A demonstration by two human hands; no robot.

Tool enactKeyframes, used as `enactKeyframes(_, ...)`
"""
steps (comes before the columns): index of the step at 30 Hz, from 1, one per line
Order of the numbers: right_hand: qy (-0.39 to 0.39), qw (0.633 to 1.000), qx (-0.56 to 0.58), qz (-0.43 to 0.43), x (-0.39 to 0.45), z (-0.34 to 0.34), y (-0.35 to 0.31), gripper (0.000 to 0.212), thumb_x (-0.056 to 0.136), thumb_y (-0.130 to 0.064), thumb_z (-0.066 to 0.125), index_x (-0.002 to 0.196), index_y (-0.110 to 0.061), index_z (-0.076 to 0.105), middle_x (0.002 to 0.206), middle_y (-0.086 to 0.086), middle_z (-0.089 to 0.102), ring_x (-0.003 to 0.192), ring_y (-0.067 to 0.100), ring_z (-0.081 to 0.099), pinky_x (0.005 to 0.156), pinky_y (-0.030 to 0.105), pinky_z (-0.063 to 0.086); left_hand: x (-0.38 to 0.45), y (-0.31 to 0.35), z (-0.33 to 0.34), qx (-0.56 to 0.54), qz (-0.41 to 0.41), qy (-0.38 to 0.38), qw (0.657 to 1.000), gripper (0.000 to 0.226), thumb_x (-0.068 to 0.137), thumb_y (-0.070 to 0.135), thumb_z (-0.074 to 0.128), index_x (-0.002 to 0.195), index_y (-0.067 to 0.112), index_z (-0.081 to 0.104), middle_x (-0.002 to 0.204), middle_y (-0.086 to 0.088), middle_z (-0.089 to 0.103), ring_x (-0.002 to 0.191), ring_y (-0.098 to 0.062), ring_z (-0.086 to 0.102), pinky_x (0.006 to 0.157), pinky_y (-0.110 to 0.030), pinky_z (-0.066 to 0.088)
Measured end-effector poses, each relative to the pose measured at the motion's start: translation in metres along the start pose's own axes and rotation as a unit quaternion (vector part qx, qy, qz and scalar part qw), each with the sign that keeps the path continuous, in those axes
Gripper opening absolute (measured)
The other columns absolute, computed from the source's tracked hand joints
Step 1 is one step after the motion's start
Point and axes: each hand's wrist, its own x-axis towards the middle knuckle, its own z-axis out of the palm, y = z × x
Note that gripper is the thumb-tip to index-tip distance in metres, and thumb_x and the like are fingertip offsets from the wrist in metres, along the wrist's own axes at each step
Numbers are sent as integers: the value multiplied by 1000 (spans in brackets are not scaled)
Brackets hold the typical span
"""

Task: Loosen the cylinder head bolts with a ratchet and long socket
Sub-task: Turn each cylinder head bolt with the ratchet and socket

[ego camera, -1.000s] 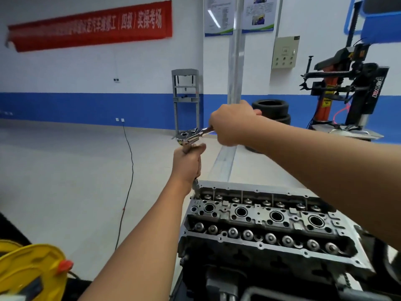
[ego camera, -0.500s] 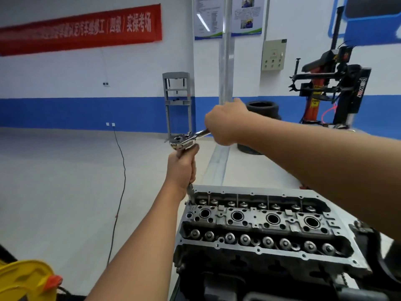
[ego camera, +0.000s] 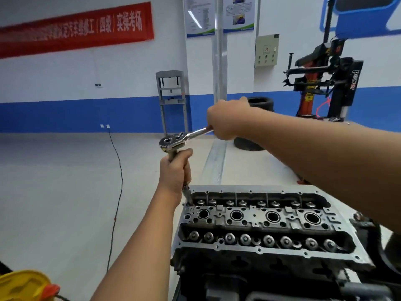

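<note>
A grey cylinder head [ego camera: 256,216] with several round bores and valve springs stands low in the head view, right of centre. A chrome ratchet [ego camera: 173,141] sits on top of a long socket [ego camera: 187,193] that stands nearly upright at the head's far left corner. My left hand [ego camera: 174,170] grips the socket shaft just under the ratchet head. My right hand [ego camera: 225,119] holds the ratchet handle, which points to the right and away. The bolt under the socket tip is hidden.
A yellow cable reel [ego camera: 23,286] sits at the lower left and a black cord [ego camera: 117,170] runs across the pale floor. Stacked tyres [ego camera: 258,124], a red-black tyre machine [ego camera: 325,83] and a grey frame [ego camera: 172,98] stand by the far wall.
The camera has shifted, so everything sits lower and further left in view. Both hands keep their hold on the ratchet and socket; the ratchet head now shows more of its top face.
</note>
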Motion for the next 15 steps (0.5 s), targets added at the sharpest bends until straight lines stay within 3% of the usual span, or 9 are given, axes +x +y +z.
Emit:
enactKeyframes(1,29,999,-28,7,-5,7,-3,11,94,-8,54,100,-13,63,85,6,58,74,25,59,80,44,49,0,0,4,6,-1,22,1000,50,88,26,64,43,25,42,43,5,31,37,-14,25,43,-24,23)
enactKeyframes(3,42,999,-1,-30,-19,12,-17,5,89,-11,55,86,-12,59,75,3,55,63,20,54,63,35,48,6,0,5,0,-8,67,998,50,91,21,64,46,25,42,45,4,29,39,-15,23,43,-23,21)
enactKeyframes(6,-38,984,152,-88,-44,4,-41,13,83,-22,65,76,-13,58,66,4,61,53,17,61,40,22,46,10,5,12,3,-28,118,993,17,75,25,54,61,23,44,50,0,33,46,-17,28,49,-27,24)
enactKeyframes(9,-185,918,343,-76,-52,-5,-44,17,85,-16,71,93,-5,63,72,14,75,57,28,75,48,37,60,7,3,19,20,-30,148,988,13,83,16,52,71,16,55,62,-9,53,59,-23,49,57,-33,42)
enactKeyframes(12,-157,937,302,-85,-30,-11,-24,7,93,-13,67,95,-6,67,77,5,79,65,22,77,67,40,65,6,9,7,29,2,97,995,28,83,10,66,60,20,55,52,-3,41,44,-19,35,50,-28,34)
enactKeyframes(15,-121,961,227,-106,0,-8,-8,5,97,-19,66,93,-17,68,79,-3,77,66,13,76,65,29,55,10,21,-5,17,59,44,997,18,80,7,80,70,17,71,55,-4,47,44,-16,39,48,-27,40)
